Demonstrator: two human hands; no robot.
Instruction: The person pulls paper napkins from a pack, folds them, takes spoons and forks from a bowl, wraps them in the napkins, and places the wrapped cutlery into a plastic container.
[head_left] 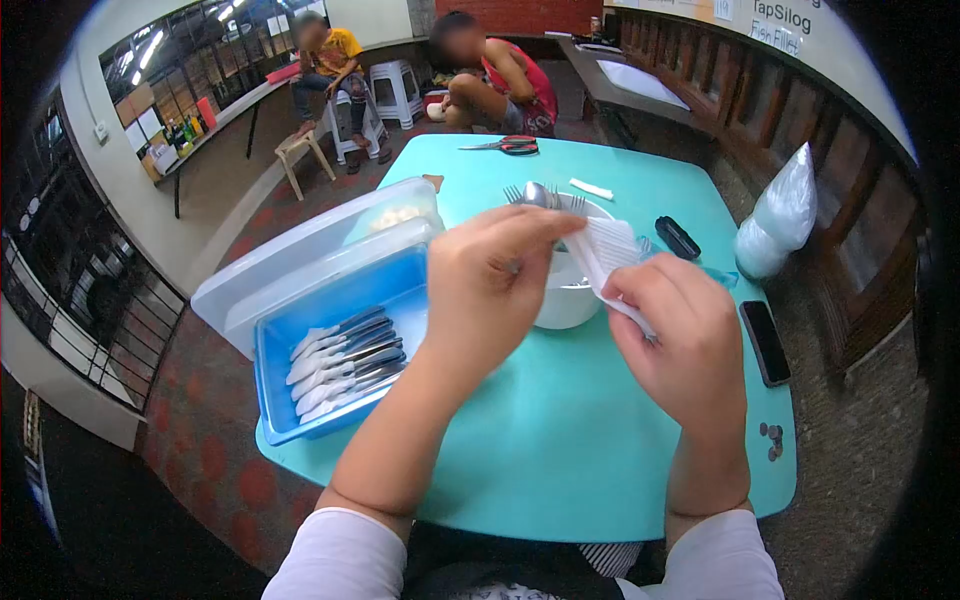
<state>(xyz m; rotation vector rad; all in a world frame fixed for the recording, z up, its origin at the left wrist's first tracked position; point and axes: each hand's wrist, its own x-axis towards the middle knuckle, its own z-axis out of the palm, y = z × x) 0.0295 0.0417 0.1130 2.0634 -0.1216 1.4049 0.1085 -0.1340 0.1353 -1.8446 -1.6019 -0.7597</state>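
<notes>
Napkin (608, 250) in fingertip pinches: left hand (488, 285) at its upper edge, right hand (688, 340) at its lower end

We reach both arms forward, our left forearm (400, 430) slanting inward and our right forearm (708, 465) nearly upright. Our left hand (488, 280) sits higher, its outstretched fingers (540, 226) pinched at the tips; our right hand (685, 345) curls inward in a closed pinch, just beside it.

Eatery, by appearance: menu sign (775, 25) reading "TapSilog" and "Fish Fillet", beyond hands (490, 280), rightward; tub (264, 380) of wrapped cutlery (345, 360), left; plastic stools (396, 92), farther off.
</notes>
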